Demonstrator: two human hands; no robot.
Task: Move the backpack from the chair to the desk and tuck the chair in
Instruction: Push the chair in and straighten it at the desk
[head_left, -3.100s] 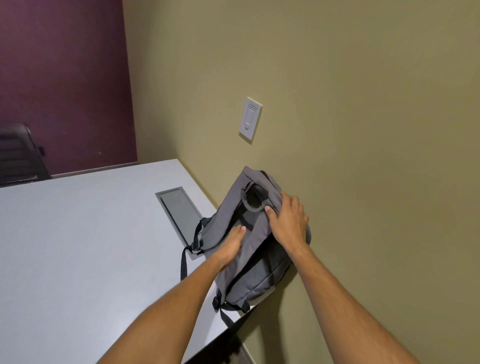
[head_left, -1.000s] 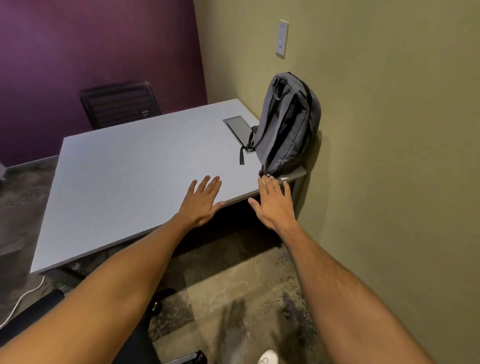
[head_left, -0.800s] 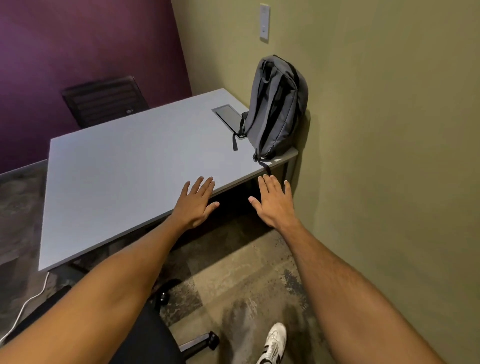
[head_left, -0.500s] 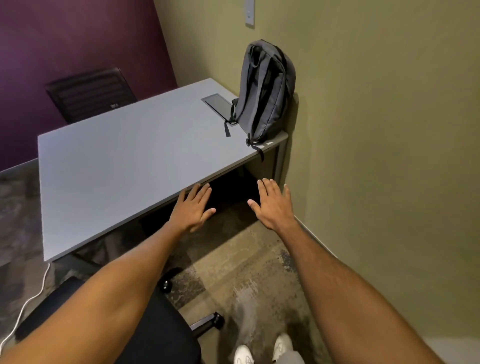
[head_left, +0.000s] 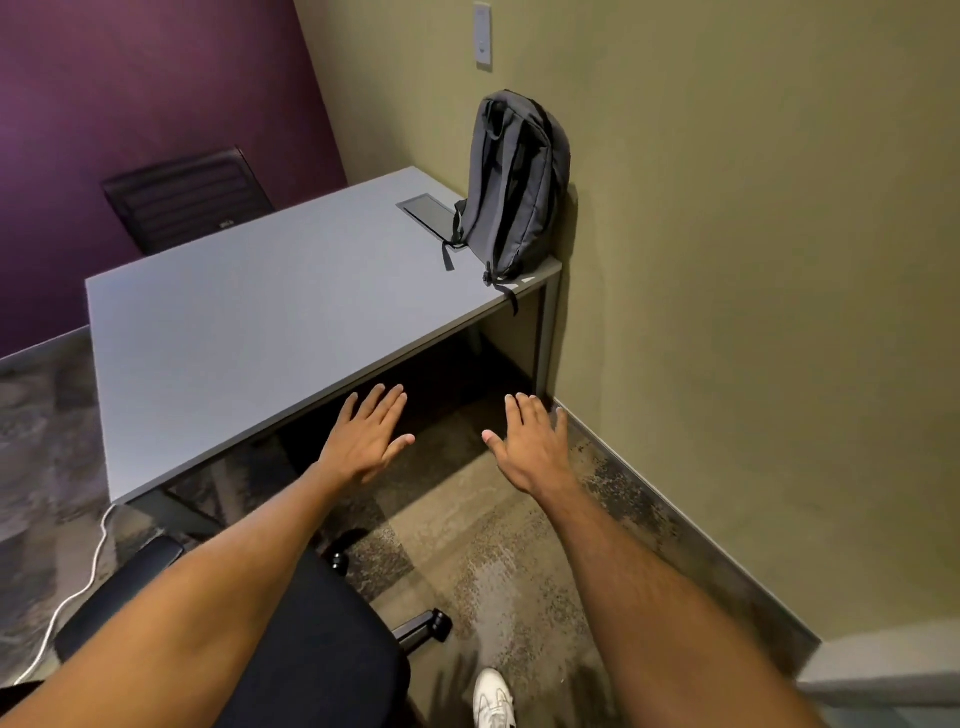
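Grey backpack (head_left: 514, 182) stands upright on the far right corner of the counter (head_left: 260, 312), leaning against the olive wall (head_left: 727, 260), its lower straps dangling over the counter edge. Flush grey panel (head_left: 431, 213) set in the counter just left of the backpack. Both hands out in front, palms down, in the air over the carpet (head_left: 493, 545), short of the counter's near edge. Left hand (head_left: 370, 435) fingers spread wide, holding nothing. Right hand (head_left: 530, 441) fingers also splayed, empty. Black chair (head_left: 311, 649) seat sits at bottom left under the left forearm, pulled out from the counter, caster visible. Second dark chair (head_left: 187, 200) on the far side of the counter by the purple wall. White cable (head_left: 78, 587) on the floor at left. White shoe (head_left: 493, 701) at bottom.
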